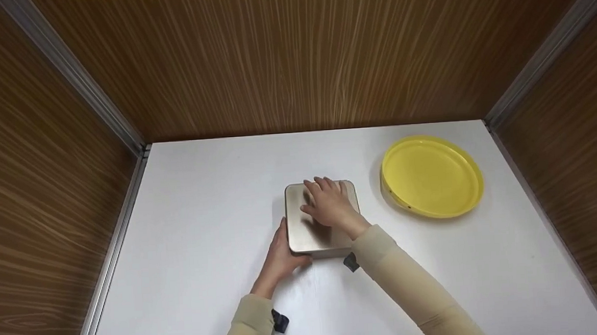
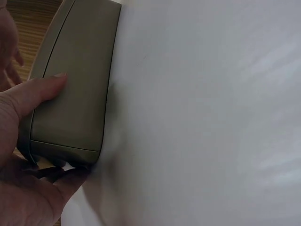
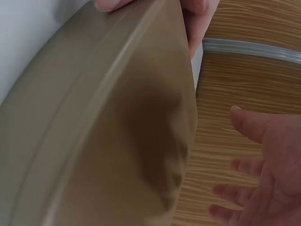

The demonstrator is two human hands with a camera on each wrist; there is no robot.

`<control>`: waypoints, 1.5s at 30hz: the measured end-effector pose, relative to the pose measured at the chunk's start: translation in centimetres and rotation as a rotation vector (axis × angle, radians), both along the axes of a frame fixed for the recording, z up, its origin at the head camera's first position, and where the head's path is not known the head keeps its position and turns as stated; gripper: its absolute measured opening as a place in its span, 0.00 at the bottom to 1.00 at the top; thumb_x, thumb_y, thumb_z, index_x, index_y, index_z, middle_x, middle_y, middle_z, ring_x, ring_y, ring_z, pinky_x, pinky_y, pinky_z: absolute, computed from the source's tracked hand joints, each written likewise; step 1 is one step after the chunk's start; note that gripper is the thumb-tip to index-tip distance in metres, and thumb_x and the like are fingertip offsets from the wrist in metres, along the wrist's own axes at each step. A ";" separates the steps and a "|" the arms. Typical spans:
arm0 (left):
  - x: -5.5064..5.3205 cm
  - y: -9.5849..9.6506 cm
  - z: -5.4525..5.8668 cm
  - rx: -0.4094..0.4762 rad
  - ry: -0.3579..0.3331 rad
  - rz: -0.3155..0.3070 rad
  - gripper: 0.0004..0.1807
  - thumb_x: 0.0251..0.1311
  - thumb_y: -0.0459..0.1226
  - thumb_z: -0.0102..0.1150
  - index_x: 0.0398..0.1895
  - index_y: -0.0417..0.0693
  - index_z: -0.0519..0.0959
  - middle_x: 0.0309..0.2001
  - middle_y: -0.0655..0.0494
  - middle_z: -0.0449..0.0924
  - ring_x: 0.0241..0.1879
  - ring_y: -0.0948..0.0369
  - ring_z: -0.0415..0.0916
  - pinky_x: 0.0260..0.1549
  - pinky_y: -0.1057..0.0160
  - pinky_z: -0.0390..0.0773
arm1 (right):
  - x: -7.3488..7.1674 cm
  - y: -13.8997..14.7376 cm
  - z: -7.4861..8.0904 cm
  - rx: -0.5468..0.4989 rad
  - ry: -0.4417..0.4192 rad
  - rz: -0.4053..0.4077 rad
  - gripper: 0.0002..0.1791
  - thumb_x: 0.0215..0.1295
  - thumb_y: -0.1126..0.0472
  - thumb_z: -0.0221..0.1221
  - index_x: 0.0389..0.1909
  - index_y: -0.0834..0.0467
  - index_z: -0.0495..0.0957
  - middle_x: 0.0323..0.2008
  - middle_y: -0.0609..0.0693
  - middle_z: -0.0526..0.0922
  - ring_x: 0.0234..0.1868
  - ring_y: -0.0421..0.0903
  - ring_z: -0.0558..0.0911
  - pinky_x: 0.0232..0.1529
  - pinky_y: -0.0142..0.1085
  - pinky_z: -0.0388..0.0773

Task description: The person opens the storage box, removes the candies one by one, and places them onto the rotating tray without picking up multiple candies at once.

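A rectangular metal tin (image 1: 299,234) with a rounded-corner lid sits on the white table in front of me. My left hand (image 1: 277,258) grips its near left corner, with the thumb (image 2: 49,89) across the near side wall and the other fingers along the left side. Over the lid hovers my right hand (image 1: 328,204), fingers spread and slightly bent. In the right wrist view, a gap shows between that hand (image 3: 273,174) and the lid's top (image 3: 122,155), which carries its dark reflection. A lid seam runs around the tin's side; its inside is hidden.
A round yellow tray (image 1: 432,176) with a raised rim lies to the right of the tin on the white table (image 1: 203,203). Wood-grain panels (image 1: 293,60) with metal corner strips enclose the table at the back and both sides.
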State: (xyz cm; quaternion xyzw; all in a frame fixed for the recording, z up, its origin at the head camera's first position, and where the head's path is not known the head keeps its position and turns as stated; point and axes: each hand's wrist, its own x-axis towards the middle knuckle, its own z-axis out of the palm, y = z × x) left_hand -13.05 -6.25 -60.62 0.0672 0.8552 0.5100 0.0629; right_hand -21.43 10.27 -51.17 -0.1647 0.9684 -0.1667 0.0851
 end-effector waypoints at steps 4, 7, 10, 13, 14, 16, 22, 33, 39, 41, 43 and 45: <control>-0.1 0.1 -0.2 0.019 0.024 -0.005 0.67 0.35 0.31 0.79 0.77 0.35 0.42 0.73 0.35 0.52 0.71 0.45 0.53 0.68 0.51 0.56 | -1.4 -1.2 -0.3 0.020 -0.024 0.017 0.36 0.70 0.44 0.56 0.73 0.54 0.61 0.71 0.60 0.61 0.72 0.60 0.57 0.69 0.62 0.46; -0.1 0.3 -0.3 0.034 0.046 -0.014 0.67 0.33 0.30 0.78 0.77 0.38 0.43 0.72 0.37 0.54 0.70 0.47 0.55 0.67 0.52 0.58 | -2.3 -1.5 -0.7 0.037 -0.052 0.023 0.36 0.70 0.43 0.55 0.74 0.54 0.60 0.72 0.60 0.60 0.72 0.59 0.58 0.69 0.60 0.47; 0.0 0.4 -0.3 0.039 0.060 -0.017 0.66 0.33 0.29 0.77 0.77 0.39 0.44 0.71 0.39 0.56 0.69 0.49 0.57 0.66 0.51 0.59 | -2.9 -1.7 -1.2 0.042 -0.089 0.035 0.37 0.71 0.43 0.54 0.75 0.54 0.58 0.73 0.59 0.58 0.73 0.58 0.56 0.70 0.58 0.47; 0.0 0.4 -0.3 0.018 0.049 -0.014 0.65 0.35 0.30 0.77 0.77 0.39 0.44 0.72 0.39 0.56 0.69 0.48 0.57 0.66 0.51 0.60 | -3.3 -1.9 -1.7 0.034 -0.108 0.049 0.36 0.71 0.42 0.53 0.75 0.54 0.59 0.73 0.57 0.59 0.73 0.58 0.57 0.70 0.57 0.47; 0.0 0.4 -0.3 0.016 0.048 -0.014 0.65 0.36 0.30 0.76 0.77 0.39 0.44 0.72 0.39 0.56 0.69 0.48 0.57 0.66 0.50 0.60 | -3.4 -2.0 -1.8 0.030 -0.107 0.049 0.36 0.71 0.42 0.53 0.74 0.54 0.61 0.73 0.57 0.60 0.72 0.58 0.58 0.70 0.56 0.48; -0.1 0.5 -0.2 0.010 0.041 -0.014 0.64 0.37 0.30 0.76 0.77 0.40 0.44 0.72 0.40 0.55 0.70 0.48 0.56 0.66 0.51 0.60 | -3.5 -2.1 -2.0 0.026 -0.089 0.047 0.34 0.71 0.41 0.54 0.72 0.53 0.64 0.70 0.56 0.64 0.71 0.57 0.61 0.69 0.56 0.51; 0.1 0.7 -0.1 0.018 0.038 -0.005 0.61 0.38 0.31 0.75 0.76 0.40 0.47 0.71 0.42 0.58 0.68 0.50 0.60 0.64 0.52 0.63 | -3.7 -2.4 -2.6 0.039 -0.029 0.023 0.31 0.69 0.39 0.55 0.67 0.50 0.71 0.63 0.54 0.72 0.65 0.56 0.67 0.63 0.55 0.57; 0.7 1.2 0.2 -0.003 -0.015 0.036 0.63 0.35 0.37 0.78 0.75 0.37 0.48 0.69 0.39 0.60 0.65 0.49 0.63 0.62 0.50 0.66 | -4.4 -3.4 -2.9 0.039 -0.059 -0.026 0.26 0.68 0.43 0.57 0.61 0.53 0.75 0.55 0.55 0.73 0.56 0.56 0.69 0.57 0.55 0.61; 1.0 1.4 0.1 -0.033 0.001 0.035 0.62 0.34 0.39 0.79 0.74 0.37 0.52 0.66 0.39 0.64 0.62 0.49 0.67 0.60 0.50 0.68 | -4.5 -3.4 -3.0 0.022 -0.076 -0.061 0.24 0.63 0.43 0.60 0.53 0.54 0.78 0.48 0.55 0.75 0.51 0.55 0.70 0.53 0.52 0.64; 1.1 1.4 0.1 -0.035 0.010 0.033 0.61 0.33 0.39 0.79 0.74 0.37 0.53 0.65 0.40 0.67 0.60 0.50 0.69 0.58 0.51 0.70 | -4.6 -3.3 -3.0 0.010 -0.083 -0.067 0.22 0.61 0.45 0.61 0.49 0.55 0.78 0.46 0.55 0.75 0.49 0.55 0.70 0.52 0.51 0.65; 1.1 1.5 0.2 -0.041 0.010 0.026 0.61 0.35 0.40 0.79 0.74 0.38 0.53 0.64 0.42 0.68 0.59 0.51 0.70 0.57 0.52 0.71 | -4.6 -3.2 -3.1 -0.005 -0.093 -0.075 0.20 0.60 0.47 0.61 0.46 0.57 0.78 0.44 0.55 0.75 0.48 0.55 0.70 0.51 0.51 0.65; 1.2 1.6 0.2 -0.041 0.004 0.019 0.61 0.35 0.42 0.79 0.75 0.39 0.53 0.64 0.43 0.68 0.58 0.53 0.70 0.56 0.53 0.71 | -4.6 -3.1 -3.1 -0.021 -0.100 -0.089 0.19 0.59 0.48 0.61 0.44 0.58 0.79 0.42 0.54 0.75 0.47 0.55 0.71 0.51 0.50 0.66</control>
